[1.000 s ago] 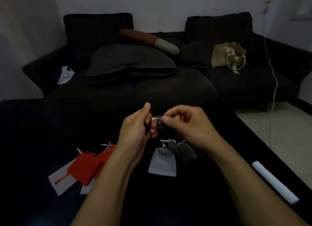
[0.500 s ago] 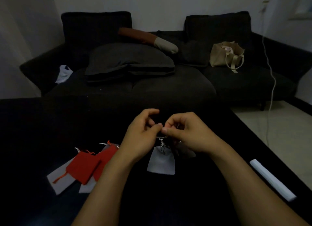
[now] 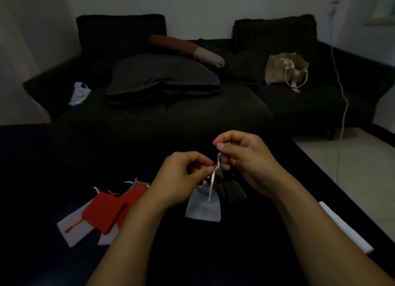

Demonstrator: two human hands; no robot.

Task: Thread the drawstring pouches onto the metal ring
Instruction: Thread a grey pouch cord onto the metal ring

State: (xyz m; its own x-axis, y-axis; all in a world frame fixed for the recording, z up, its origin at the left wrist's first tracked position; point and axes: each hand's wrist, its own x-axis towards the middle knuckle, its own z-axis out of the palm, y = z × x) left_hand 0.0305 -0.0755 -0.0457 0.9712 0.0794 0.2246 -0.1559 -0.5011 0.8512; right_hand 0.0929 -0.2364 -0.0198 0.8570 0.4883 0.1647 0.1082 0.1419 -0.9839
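Both hands above black tabletop (image 3: 53,168) centre: left hand (image 3: 181,178) and right hand (image 3: 241,157) pinching silver drawstring (image 3: 214,174) of light grey fabric pouch (image 3: 203,206); red fabric pouches (image 3: 106,208) toward left edge.

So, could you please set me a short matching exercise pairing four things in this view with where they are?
Things:
1. red pouches
2. light grey pouch
3. beige tote bag
4. white roll

Places:
a. on the sofa
b. below the two hands
c. right edge of the table
d. on the table, left of the left forearm

Pairs: 1-d, 2-b, 3-a, 4-c
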